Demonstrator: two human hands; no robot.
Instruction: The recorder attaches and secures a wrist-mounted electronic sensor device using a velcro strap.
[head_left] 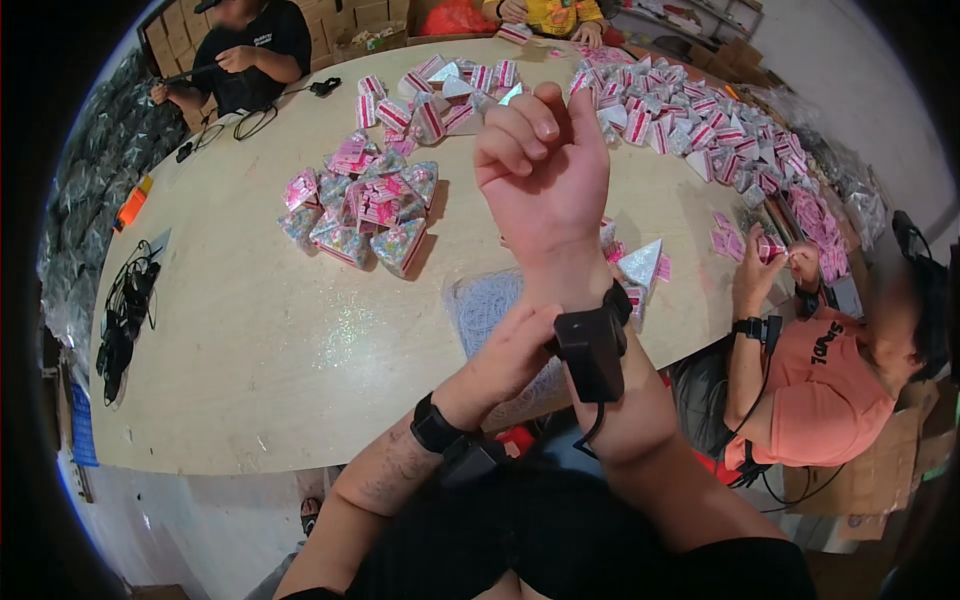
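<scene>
My right hand [550,165] is raised over the table with its palm showing. Its fingers are loosely bent, the thumb stands apart, and nothing is in it. A boxy black wrist device [592,357] with a strap and cable sits on my right wrist. My left hand [515,348] grips that device's strap side, its fingertips partly hidden behind the wrist. Another black band [437,427] circles my left wrist. Beneath my hands lies a clear bag of pale bluish stringy material [485,305]. Silvery triangular packs [641,263] with pink labels lie just right of my right forearm.
A cluster of glittery triangular packs with pink cards [370,205] sits left of centre. More packs [680,115] are heaped at the far right. Black cables [128,310] lie at the left edge. A co-worker in an orange shirt [825,390] works at right; two others are across the table.
</scene>
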